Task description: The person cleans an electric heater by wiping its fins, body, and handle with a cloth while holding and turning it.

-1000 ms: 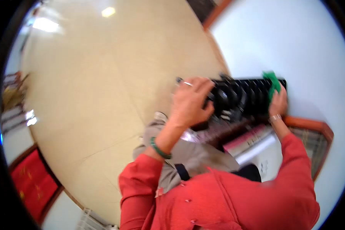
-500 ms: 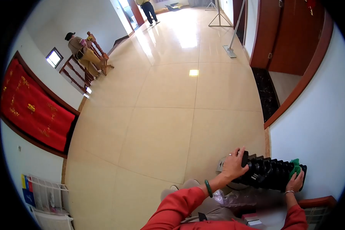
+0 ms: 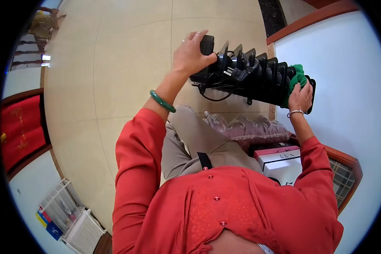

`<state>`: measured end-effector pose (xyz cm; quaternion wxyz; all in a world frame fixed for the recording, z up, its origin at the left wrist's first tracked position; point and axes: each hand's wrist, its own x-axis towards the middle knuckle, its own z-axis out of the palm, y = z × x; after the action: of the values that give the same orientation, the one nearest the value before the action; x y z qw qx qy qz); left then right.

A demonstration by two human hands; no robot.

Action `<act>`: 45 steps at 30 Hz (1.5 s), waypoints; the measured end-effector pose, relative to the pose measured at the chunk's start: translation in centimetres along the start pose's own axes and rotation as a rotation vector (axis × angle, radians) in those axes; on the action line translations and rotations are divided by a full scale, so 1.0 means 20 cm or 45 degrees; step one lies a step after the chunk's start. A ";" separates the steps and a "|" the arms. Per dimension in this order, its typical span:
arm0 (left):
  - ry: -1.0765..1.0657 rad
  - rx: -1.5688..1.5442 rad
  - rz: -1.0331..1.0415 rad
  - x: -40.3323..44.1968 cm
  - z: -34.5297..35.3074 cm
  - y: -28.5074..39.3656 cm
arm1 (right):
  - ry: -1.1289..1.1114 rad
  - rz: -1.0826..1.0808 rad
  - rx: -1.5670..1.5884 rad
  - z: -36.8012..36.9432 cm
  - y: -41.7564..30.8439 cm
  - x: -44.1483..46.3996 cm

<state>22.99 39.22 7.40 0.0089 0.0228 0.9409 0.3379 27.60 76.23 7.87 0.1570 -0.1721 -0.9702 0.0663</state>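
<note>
A black finned appliance, likely an oil-filled heater [image 3: 262, 78], is held up sideways between my hands. My left hand [image 3: 192, 55], with a ring and a green bangle on its wrist, grips the black end block at the left. A dark cable with a three-pin plug [image 3: 233, 73] lies against the fins, and a loop of it hangs below. At the right end my right hand [image 3: 301, 97] presses a green cloth [image 3: 298, 78] against the last fins. The fingertips of my right hand are partly hidden by the cloth and fins.
A frilled pink cushion [image 3: 249, 129] and white and pink boxes [image 3: 281, 158] lie below the appliance. The wall [image 3: 338, 80] stands close at the right. At the lower left is a white rack [image 3: 67, 203]. A red cloth [image 3: 23, 131] hangs at the left.
The view has tilted down from the room towards my body. The appliance shows higher in the picture, with both hands still on it and the green cloth still at its right end.
</note>
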 end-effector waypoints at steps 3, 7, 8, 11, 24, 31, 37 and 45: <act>0.029 0.025 -0.045 -0.08 -0.07 -0.10 | 0.025 -0.063 -0.003 0.03 -0.09 -0.03; 0.083 -0.006 -0.077 -0.18 -0.20 -0.24 | 0.005 -0.174 0.085 0.03 -0.27 -0.08; 0.105 0.007 -0.076 -0.20 -0.23 -0.28 | -0.021 -0.186 0.091 0.03 -0.31 -0.10; 0.198 -0.013 -0.099 -0.30 -0.34 -0.39 | -0.022 -0.273 0.134 0.06 -0.44 -0.16; 0.463 -0.014 -0.378 -0.92 -0.84 -0.77 | -0.099 -0.731 0.403 0.06 -1.19 -0.46; 0.632 0.000 -0.579 -1.41 -1.00 -1.00 | -0.254 -1.032 0.566 0.04 -1.56 -0.70; 0.723 -0.057 -0.704 -1.69 -1.09 -1.08 | -0.272 -1.179 0.674 0.03 -1.79 -0.85; 0.822 -0.008 -0.804 -1.80 -1.07 -1.05 | -0.212 -1.316 0.593 0.11 -1.92 -0.91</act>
<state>57.41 7.72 10.53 -0.1822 -0.3718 0.8554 0.3113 31.16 33.85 7.69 0.1258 0.3697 -0.8972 0.2064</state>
